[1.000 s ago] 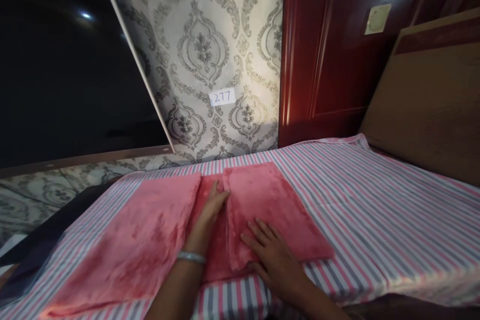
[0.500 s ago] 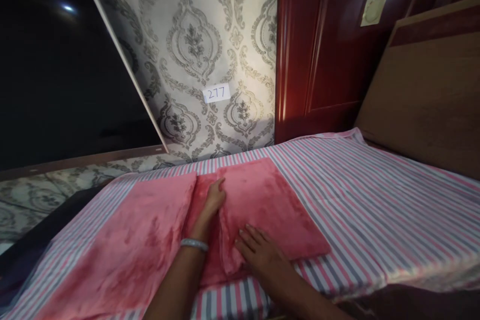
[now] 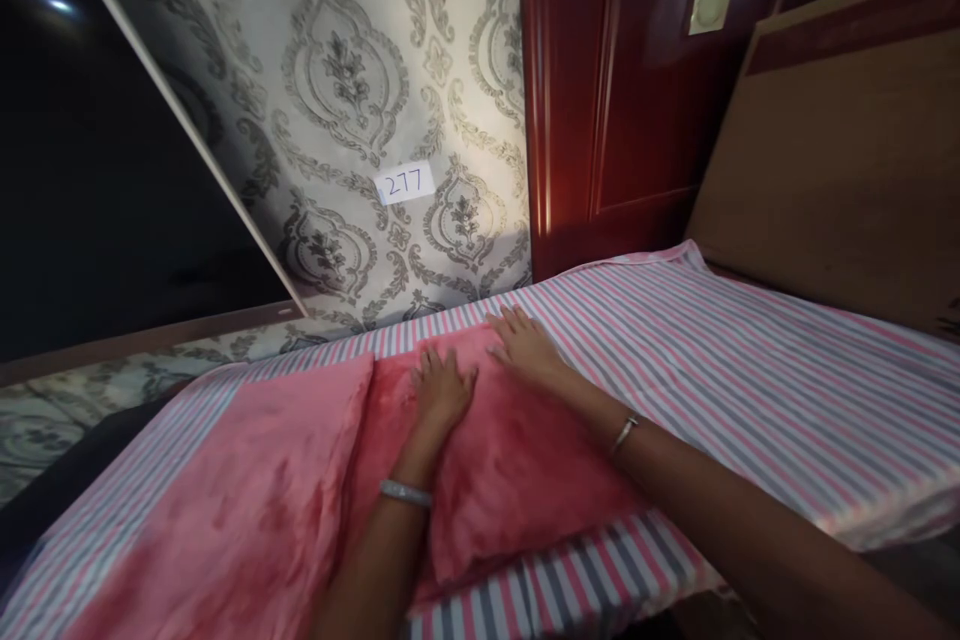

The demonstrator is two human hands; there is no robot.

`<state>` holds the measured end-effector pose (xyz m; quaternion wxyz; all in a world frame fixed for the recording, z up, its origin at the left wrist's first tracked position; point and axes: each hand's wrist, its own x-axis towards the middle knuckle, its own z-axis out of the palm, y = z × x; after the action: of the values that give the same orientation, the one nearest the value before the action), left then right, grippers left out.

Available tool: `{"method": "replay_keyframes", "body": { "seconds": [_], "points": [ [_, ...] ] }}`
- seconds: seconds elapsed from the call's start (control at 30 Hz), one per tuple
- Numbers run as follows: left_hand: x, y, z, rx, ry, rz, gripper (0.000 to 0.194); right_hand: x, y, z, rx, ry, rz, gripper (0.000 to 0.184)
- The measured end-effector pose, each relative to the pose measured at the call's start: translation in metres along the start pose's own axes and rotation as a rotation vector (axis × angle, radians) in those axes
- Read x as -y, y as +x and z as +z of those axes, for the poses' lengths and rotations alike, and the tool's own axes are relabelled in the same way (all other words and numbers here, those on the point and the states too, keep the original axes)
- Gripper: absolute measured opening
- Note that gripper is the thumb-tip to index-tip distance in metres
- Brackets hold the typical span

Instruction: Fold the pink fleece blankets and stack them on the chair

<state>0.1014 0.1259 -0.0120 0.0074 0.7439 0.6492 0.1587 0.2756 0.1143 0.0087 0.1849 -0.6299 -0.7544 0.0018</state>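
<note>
A pink fuzzy blanket (image 3: 247,500) lies on the striped bed sheet (image 3: 750,390), its right part folded over into a flap (image 3: 517,480). My left hand (image 3: 442,390) rests flat on the flap's inner edge near the fold, fingers spread. Farther back, my right hand (image 3: 525,345) lies flat with fingers stretched out on the flap's far corner, close to the bed's far edge. Each wrist wears a thin bracelet. Neither hand grips the cloth.
Patterned grey wallpaper (image 3: 352,90) with a small label reading 277 (image 3: 405,183) rises behind the bed. A dark red door (image 3: 607,80) stands to its right, a brown headboard (image 3: 840,170) at far right. Dark cloth (image 3: 52,490) lies at the left edge.
My right hand has slid from the flap's near edge up to its far corner. My left hand has moved onto the flap. The view has shifted right.
</note>
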Motion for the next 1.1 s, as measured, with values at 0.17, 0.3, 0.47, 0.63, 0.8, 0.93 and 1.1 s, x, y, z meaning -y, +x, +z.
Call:
{"method": "replay_keyframes", "body": {
  "seconds": [0.17, 0.3, 0.47, 0.63, 0.8, 0.93, 1.1],
  "points": [
    [0.007, -0.012, 0.015, 0.055, 0.099, -0.009, 0.067, -0.021, 0.008, 0.046, 0.101, -0.023, 0.028, 0.067],
    [0.007, -0.01, 0.014, 0.077, 0.097, -0.019, 0.07, -0.028, 0.006, 0.06, 0.095, -0.021, 0.031, 0.068],
    [0.005, -0.012, 0.011, 0.084, 0.122, -0.029, 0.071, -0.028, 0.007, 0.06, 0.095, -0.016, 0.025, 0.067],
    [0.003, -0.006, -0.005, 0.186, 0.105, -0.088, 0.069, -0.025, 0.013, 0.048, 0.167, 0.023, 0.056, 0.062],
    [-0.002, 0.02, -0.023, 0.114, 0.11, -0.034, 0.06, -0.019, 0.037, 0.026, 0.083, 0.064, 0.066, 0.05],
    [0.0, 0.034, -0.007, 0.123, 0.162, 0.015, 0.062, -0.017, 0.044, 0.037, 0.064, 0.02, 0.11, 0.051],
    [0.01, 0.033, 0.019, 0.158, 0.162, -0.035, 0.07, -0.025, 0.038, 0.063, 0.085, -0.024, 0.133, 0.056]
  ]
}}
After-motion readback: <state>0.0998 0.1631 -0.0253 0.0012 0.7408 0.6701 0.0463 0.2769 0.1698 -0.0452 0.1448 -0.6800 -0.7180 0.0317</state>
